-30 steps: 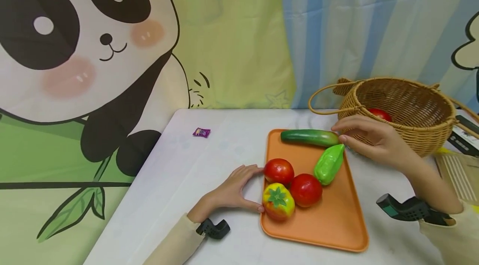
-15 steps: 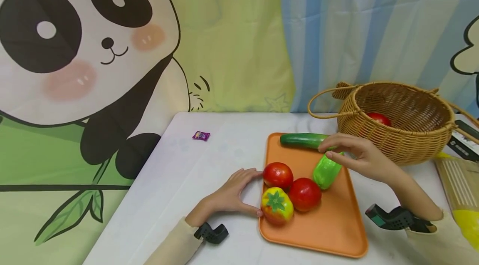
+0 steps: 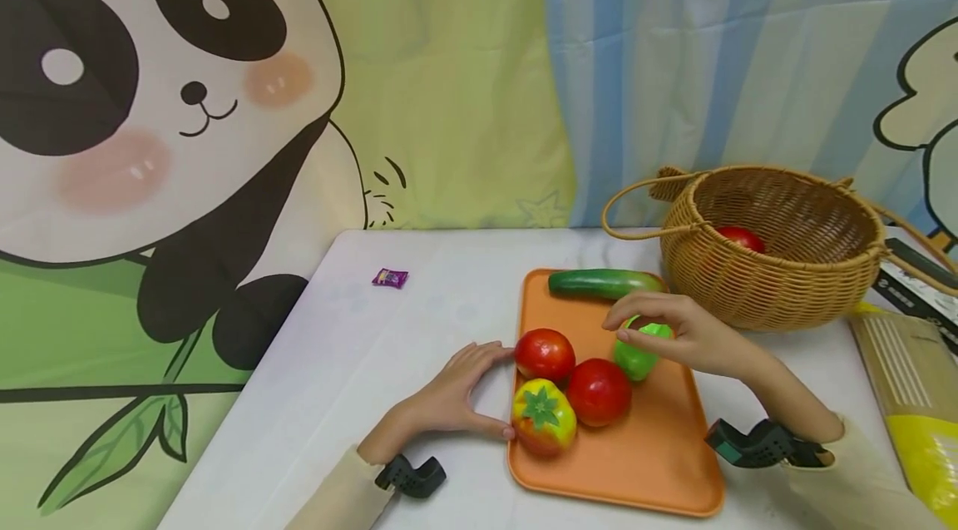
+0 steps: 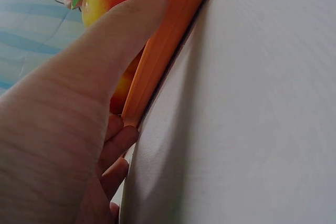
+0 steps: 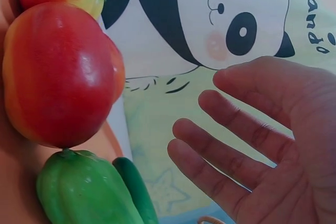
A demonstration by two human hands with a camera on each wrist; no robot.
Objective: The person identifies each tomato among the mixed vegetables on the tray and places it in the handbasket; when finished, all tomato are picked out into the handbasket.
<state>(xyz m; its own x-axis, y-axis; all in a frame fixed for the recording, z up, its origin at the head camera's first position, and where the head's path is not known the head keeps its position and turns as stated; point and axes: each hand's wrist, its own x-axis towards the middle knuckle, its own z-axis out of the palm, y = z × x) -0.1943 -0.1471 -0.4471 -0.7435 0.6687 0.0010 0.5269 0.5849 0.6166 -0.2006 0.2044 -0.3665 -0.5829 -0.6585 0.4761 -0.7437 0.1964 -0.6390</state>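
An orange tray (image 3: 636,468) lies on the white table. On it are two red tomatoes (image 3: 545,355), a yellow-red fruit (image 3: 545,422) with a green leafy top, a green pepper (image 3: 636,362) and a cucumber (image 3: 595,283) along the far end. My left hand (image 3: 452,401) rests at the tray's left side, thumb and fingers spread along the rim; the left wrist view shows the thumb (image 4: 136,17) against the orange edge. My right hand (image 3: 692,334) hovers over the pepper, partly covering it in the head view. Its fingers (image 5: 210,156) are spread and hold nothing.
A wicker basket (image 3: 771,293) with a red fruit (image 3: 743,239) inside stands behind the tray on the right. A brown and yellow packet (image 3: 909,397) lies at the right edge. A small purple wrapper (image 3: 390,278) sits at the far left. A panda-print curtain hangs behind.
My right hand has moved left and nearer to me, from beside the cucumber's right end to over the pepper. My left hand stays at the tray rim.
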